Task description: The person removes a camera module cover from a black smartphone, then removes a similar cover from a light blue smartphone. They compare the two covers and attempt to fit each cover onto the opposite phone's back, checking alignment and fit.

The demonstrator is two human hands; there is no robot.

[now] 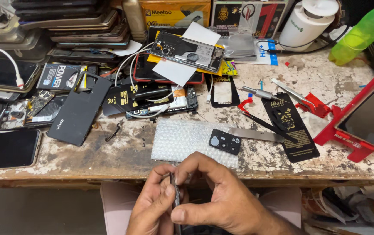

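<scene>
Both hands work low in the head view, in front of the near edge of the worn, paint-flaked wooden bench (108, 161). Between them stands a thin, dark, flat phone part (176, 201), held edge-on to the camera, so its face cannot be read.

Left hand (154, 204): fingers closed on the left side of the thin part, thumb along its edge. Right hand (215, 196): fingers clamped on the same part from the right, thumb tip low against the edge, index finger curled over the top. Whether a tool sits in either grip cannot be told.

Judgement on the step in hand: the pinch looks like work along an edge seam. It would go best with pressure kept on the rim rather than the flat faces, the left hand serving as a steady brace while the right thumb does the small movement. Bending a part this thin risks cracking it; short moves suit it better than one long pull.

Near the hands on the bench: a clear sheet of bubble wrap (182, 139), and on its right edge a small black rectangular camera-lens cover (225, 141). Just beyond lies a flat grey metal strip (256, 135). An opened phone with its circuit board exposed (187, 51) rests well back.
</scene>
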